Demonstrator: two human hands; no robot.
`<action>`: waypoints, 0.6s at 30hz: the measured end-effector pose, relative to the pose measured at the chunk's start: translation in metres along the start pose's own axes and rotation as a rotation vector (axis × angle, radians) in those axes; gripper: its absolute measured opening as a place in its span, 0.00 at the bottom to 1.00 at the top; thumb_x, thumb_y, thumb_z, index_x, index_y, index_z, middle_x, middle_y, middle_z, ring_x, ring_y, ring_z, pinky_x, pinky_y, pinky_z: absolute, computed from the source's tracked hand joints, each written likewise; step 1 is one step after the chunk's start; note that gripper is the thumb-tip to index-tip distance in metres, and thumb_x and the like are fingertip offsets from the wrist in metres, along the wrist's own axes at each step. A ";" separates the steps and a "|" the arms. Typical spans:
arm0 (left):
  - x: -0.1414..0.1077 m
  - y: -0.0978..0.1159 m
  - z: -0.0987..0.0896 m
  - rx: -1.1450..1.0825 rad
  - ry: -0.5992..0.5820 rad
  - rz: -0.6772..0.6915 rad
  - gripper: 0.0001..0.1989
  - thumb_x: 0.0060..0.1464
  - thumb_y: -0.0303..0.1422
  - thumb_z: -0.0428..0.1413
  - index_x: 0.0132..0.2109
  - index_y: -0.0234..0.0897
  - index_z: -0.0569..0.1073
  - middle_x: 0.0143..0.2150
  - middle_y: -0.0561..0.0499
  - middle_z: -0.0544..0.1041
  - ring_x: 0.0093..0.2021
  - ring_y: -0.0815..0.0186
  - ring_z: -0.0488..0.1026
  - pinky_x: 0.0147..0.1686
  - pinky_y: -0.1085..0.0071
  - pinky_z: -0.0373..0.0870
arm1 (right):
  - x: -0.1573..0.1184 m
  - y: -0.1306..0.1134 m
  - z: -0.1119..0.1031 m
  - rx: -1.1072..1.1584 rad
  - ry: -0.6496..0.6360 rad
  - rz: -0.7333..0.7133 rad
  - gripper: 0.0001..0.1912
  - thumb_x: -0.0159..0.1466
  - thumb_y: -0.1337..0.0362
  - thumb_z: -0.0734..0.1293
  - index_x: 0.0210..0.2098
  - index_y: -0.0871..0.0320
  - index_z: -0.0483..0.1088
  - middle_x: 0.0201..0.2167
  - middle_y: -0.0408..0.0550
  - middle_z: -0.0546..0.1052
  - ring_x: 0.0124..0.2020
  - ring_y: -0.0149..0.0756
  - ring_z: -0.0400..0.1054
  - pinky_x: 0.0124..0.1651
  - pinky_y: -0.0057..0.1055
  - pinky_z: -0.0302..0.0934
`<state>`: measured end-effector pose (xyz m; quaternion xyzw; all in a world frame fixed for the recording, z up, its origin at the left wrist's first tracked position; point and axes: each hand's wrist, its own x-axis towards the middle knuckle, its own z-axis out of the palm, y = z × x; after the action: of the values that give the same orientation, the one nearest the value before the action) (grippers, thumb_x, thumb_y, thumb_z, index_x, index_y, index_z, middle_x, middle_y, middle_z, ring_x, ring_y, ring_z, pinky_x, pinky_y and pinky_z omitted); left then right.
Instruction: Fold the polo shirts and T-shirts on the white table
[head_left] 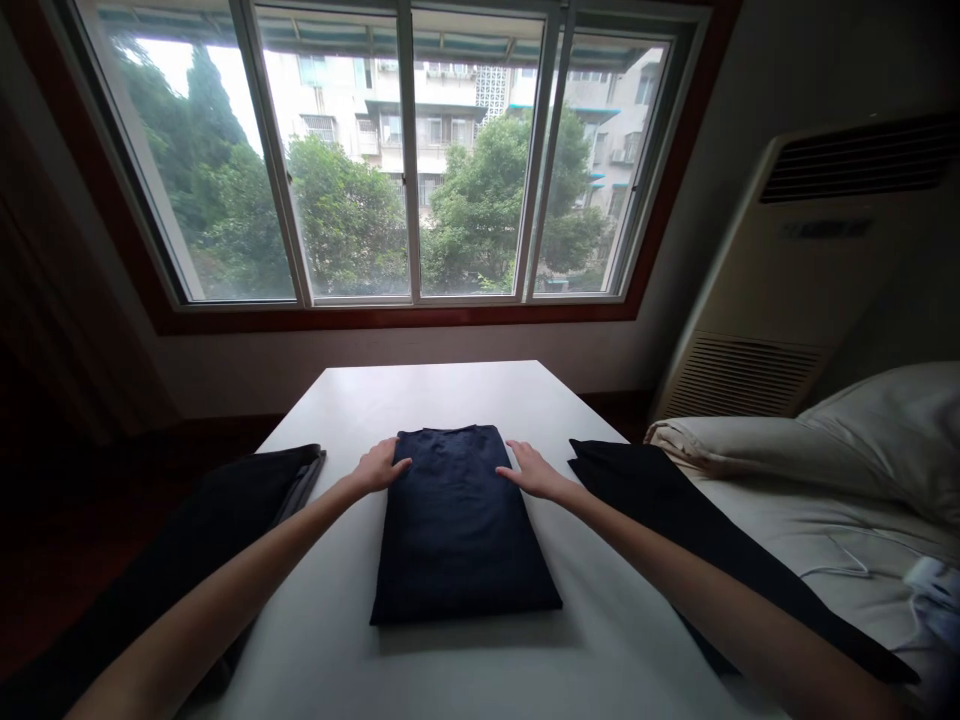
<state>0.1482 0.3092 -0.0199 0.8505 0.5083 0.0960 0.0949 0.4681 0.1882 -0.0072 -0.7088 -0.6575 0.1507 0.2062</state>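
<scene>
A dark navy folded garment lies flat in the middle of the white table, its far end narrower in view than its near edge. My left hand rests at the garment's far left edge, thumb over the top of the cloth and fingers stretched along the side. At the far right edge is my right hand, its thumb pointing in at the cloth and its fingers spread apart. Neither hand is closed round the fabric. What kind of garment it is cannot be made out.
The white table reaches toward a wall below a wide window. Black cloth hangs over its left side, and another black cloth lies to the right, beside a bed with a cable. An air conditioner stands behind.
</scene>
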 end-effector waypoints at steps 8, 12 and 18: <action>0.021 -0.009 0.011 -0.023 0.015 -0.178 0.32 0.60 0.43 0.51 0.63 0.25 0.57 0.58 0.32 0.70 0.60 0.51 0.67 0.54 0.63 0.64 | -0.072 0.000 0.001 0.670 -0.210 0.356 0.33 0.62 0.55 0.69 0.60 0.61 0.55 0.34 0.45 0.70 0.30 0.31 0.68 0.28 0.26 0.65; 0.041 0.023 0.011 0.044 0.042 -0.020 0.29 0.58 0.32 0.52 0.65 0.33 0.56 0.66 0.36 0.60 0.66 0.51 0.56 0.59 0.60 0.59 | -0.118 -0.006 0.009 0.695 -0.186 0.298 0.34 0.58 0.62 0.70 0.60 0.59 0.55 0.36 0.43 0.66 0.28 0.28 0.65 0.27 0.25 0.62; 0.081 0.121 0.014 0.427 -0.011 0.652 0.37 0.51 0.16 0.49 0.68 0.39 0.55 0.71 0.39 0.54 0.68 0.52 0.53 0.58 0.57 0.60 | -0.159 -0.007 0.026 0.643 -0.066 0.135 0.44 0.49 0.77 0.66 0.64 0.59 0.51 0.38 0.42 0.67 0.28 0.26 0.62 0.33 0.26 0.60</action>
<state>0.2917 0.3230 0.0034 0.9686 0.2193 0.0086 -0.1168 0.4349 0.0330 -0.0349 -0.6440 -0.5343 0.3867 0.3876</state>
